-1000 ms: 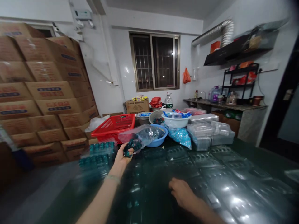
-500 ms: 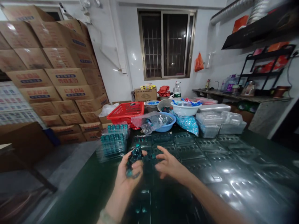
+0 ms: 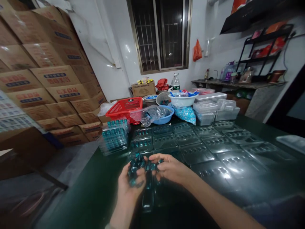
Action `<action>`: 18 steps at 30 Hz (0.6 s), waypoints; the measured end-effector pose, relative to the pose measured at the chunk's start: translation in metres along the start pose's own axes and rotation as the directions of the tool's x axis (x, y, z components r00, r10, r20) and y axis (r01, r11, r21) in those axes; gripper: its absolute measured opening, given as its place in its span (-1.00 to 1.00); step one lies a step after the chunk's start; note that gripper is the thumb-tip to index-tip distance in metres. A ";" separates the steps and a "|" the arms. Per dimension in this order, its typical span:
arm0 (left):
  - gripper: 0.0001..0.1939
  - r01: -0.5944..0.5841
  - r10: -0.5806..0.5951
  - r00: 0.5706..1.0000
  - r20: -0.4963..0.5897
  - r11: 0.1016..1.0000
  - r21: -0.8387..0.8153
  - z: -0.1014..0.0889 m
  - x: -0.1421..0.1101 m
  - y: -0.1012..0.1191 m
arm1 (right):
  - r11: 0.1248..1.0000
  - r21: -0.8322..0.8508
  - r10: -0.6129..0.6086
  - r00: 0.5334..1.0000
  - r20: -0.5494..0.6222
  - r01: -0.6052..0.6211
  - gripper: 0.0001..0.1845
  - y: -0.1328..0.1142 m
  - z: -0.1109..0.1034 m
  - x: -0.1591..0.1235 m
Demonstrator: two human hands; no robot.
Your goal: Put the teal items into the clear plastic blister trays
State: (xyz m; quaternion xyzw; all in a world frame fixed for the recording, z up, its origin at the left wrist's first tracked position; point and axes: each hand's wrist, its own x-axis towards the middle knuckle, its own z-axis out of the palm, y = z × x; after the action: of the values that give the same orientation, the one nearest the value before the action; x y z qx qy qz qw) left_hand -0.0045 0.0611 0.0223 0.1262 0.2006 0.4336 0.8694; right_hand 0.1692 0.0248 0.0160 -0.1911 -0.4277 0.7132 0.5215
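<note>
My left hand (image 3: 128,187) is cupped, fingers curled round a handful of glossy teal pieces (image 3: 136,165); they look like rounded beads or small cubes. Close beside it, my right hand (image 3: 173,170) has its fingers bent round a few more teal pieces (image 3: 152,166). Both hands hover over clear plastic blister trays (image 3: 194,153) laid out in rows on the dark green table (image 3: 89,187). One tray (image 3: 141,144) just beyond the left hand has teal pieces in its row of hollows. Part of the tray under the hands is hidden and blurred.
At the left stands a stack of filled trays (image 3: 114,138). Behind the rows are a red basket (image 3: 124,106), a blue basin (image 3: 164,119), a white basin (image 3: 183,100), a bag of light-blue pieces (image 3: 185,114) and stacked clear packaging (image 3: 206,116). Cartons (image 3: 59,76) rise at left.
My right hand has closed in on the left, its fingers now round teal pieces. More teal pieces show between the hands. The view has tilted down and shifted.
</note>
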 end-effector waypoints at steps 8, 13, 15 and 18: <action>-0.84 0.027 -0.008 0.991 -0.134 0.989 0.142 -0.002 -0.015 -0.024 | 0.993 0.116 -0.025 1.000 0.002 0.025 -0.64 0.006 -0.003 -0.038; -0.86 0.065 -0.017 0.982 -0.188 0.966 0.251 -0.004 -0.012 -0.037 | 0.988 0.142 -0.051 0.996 -0.070 0.061 -0.61 0.012 -0.012 -0.052; -0.88 0.056 -0.002 0.982 -0.188 0.958 0.281 -0.004 -0.008 -0.038 | 0.988 0.134 -0.064 0.994 -0.090 0.076 -0.61 0.013 -0.015 -0.052; -0.90 0.029 0.029 0.982 -0.188 0.953 0.302 -0.005 -0.001 -0.038 | 0.987 0.131 -0.076 0.990 -0.116 0.091 -0.60 0.014 -0.018 -0.047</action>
State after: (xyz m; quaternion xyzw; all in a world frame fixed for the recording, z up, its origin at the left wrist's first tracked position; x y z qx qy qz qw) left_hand 0.0191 0.0383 0.0029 0.2163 0.3468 0.4076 0.8166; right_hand 0.1919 -0.0113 -0.0137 -0.1764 -0.3564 0.7065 0.5854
